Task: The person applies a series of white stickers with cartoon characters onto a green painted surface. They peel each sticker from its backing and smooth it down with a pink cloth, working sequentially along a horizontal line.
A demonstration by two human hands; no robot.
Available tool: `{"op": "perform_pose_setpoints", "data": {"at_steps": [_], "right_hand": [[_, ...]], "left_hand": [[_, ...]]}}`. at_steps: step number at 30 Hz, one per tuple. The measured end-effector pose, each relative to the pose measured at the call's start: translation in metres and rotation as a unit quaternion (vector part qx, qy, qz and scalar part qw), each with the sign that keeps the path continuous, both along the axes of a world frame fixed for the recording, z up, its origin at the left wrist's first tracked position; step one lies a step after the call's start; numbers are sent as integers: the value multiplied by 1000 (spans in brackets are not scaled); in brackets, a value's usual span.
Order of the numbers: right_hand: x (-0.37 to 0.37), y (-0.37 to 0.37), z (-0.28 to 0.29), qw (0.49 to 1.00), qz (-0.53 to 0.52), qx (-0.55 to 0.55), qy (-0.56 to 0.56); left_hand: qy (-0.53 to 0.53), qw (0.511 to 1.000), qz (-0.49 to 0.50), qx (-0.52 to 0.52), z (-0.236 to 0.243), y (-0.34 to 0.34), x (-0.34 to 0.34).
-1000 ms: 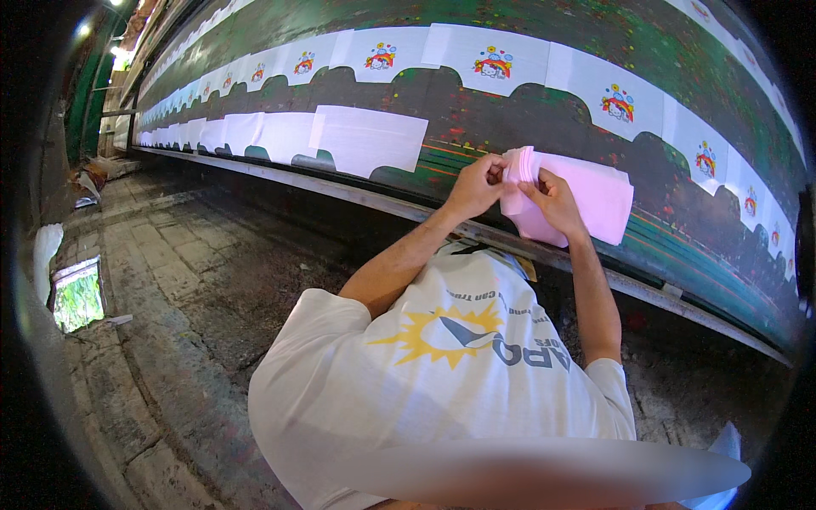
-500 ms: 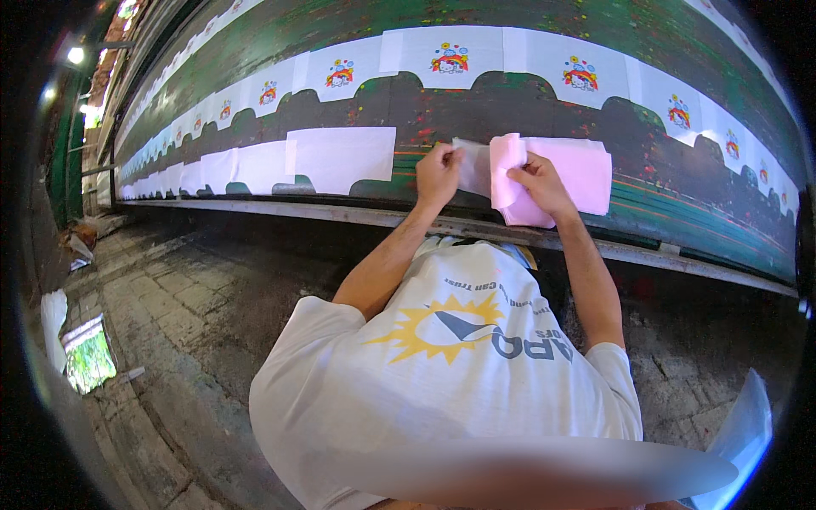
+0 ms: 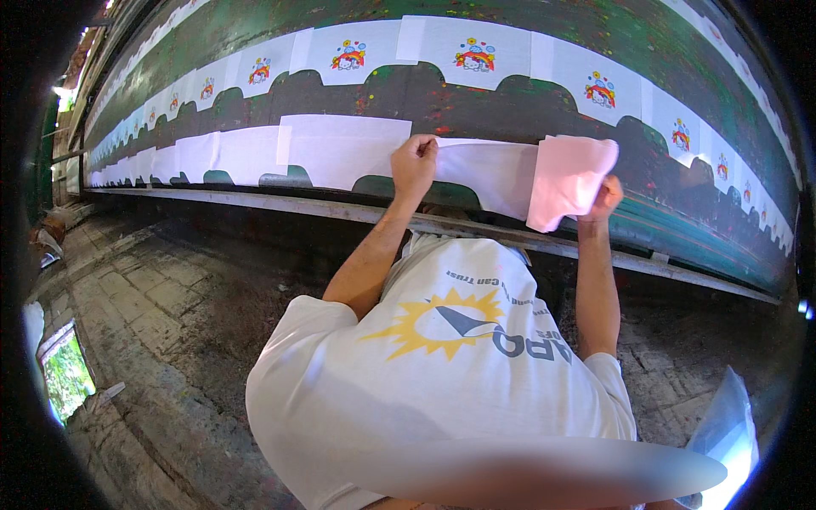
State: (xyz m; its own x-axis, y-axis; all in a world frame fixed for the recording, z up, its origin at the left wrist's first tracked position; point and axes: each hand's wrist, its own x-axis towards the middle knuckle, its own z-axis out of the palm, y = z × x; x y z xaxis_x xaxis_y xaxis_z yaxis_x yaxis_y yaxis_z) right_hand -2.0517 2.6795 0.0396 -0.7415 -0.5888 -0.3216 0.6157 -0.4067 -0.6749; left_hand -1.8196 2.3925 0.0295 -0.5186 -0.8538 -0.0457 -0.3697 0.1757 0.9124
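With its fingers pinched together, my left hand grips the upper left corner of a thin white cloth piece. The piece stretches right across the long green table and runs up to a pink cloth stack. My right hand is closed on the right side of that stack; its thumb is hidden and the stack's outer end curls over. Just left of my left hand, another unprinted white piece lies flat, its lower edge cut in curves.
Several white pieces with a rainbow print lie in a row farther back. A metal rail edges the table in front of me. Brick paving is below, with a plastic sheet at lower right.
My right hand has moved right with the pink stack, and the white piece now spans the widened gap between my hands. My left hand has shifted slightly left.
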Motion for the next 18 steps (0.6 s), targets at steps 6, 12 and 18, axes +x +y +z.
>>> {"op": "perform_pose_setpoints", "data": {"at_steps": [6, 12, 18], "right_hand": [[-13, 16, 13, 986, -144, 88, 10], [-6, 20, 41, 983, -182, -10, 18], [-24, 55, 75, 975, -206, 39, 71]], "left_hand": [[-16, 999, 34, -36, 5, -42, 25], [-72, 994, 42, -64, 5, -62, 40], [-118, 977, 38, -174, -1, -72, 45]]}}
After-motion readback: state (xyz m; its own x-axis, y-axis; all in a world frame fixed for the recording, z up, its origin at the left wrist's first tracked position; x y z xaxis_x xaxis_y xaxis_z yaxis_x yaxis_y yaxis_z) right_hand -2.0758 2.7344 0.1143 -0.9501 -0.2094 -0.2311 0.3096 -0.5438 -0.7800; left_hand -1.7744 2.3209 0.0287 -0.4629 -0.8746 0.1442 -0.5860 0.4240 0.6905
